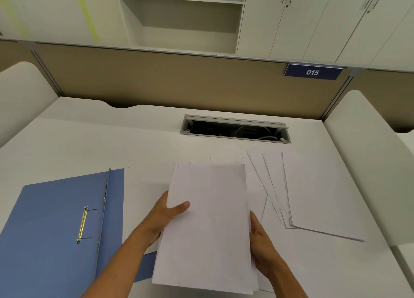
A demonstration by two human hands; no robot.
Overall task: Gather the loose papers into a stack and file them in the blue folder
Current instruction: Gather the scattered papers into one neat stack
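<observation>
Both hands clamp a stack of white papers (208, 226) by its long edges just above the tabletop (89, 141): the left hand (165, 214) with its thumb over the top sheet, the right hand (261, 246) curled round the opposite edge. More loose sheets (313, 192) lie fanned to the right. The open blue folder (51, 226), with its brass fastener (82, 225), lies flat at the left. The paper looks light, limp and slippery; gripping both edges should keep the sheets from sliding apart or sagging.
</observation>
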